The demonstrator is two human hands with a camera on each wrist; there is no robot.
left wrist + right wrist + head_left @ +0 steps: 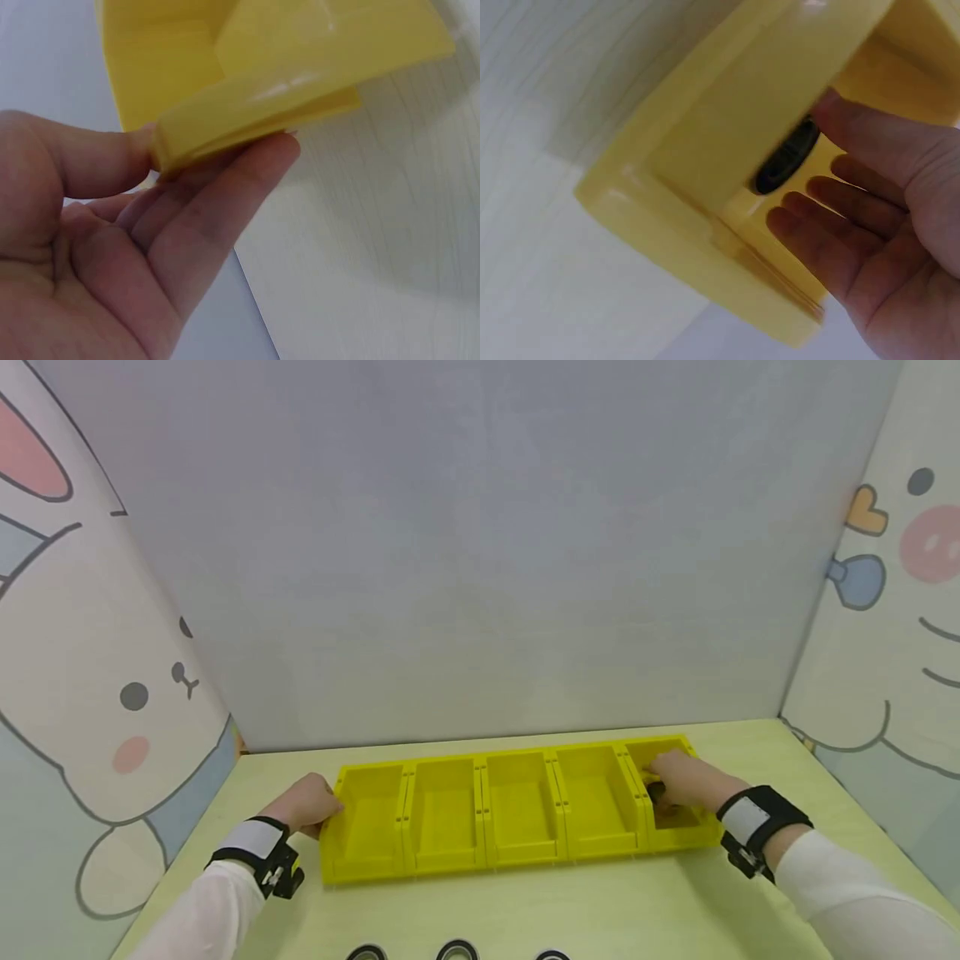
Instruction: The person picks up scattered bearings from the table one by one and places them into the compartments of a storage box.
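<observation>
Bearing (786, 157) sits by the spread right grip (686, 779) in the three-o'clock bin (681, 839); left grip (303, 803) pinches the nine-o'clock bin (367, 831). Likely mid-pick or placement; next, close or withdraw.

Soft, even light fills the head view, with a faint shadow on the pale yellow-green wood-grain tabletop (525, 906) beside the white fabric right sleeve (862, 902). Both wrist views are dimmer and slightly blurred, small glare spots whitening the yellow plastic bins (300, 67); the round black object (787, 156) looks indistinct.
</observation>
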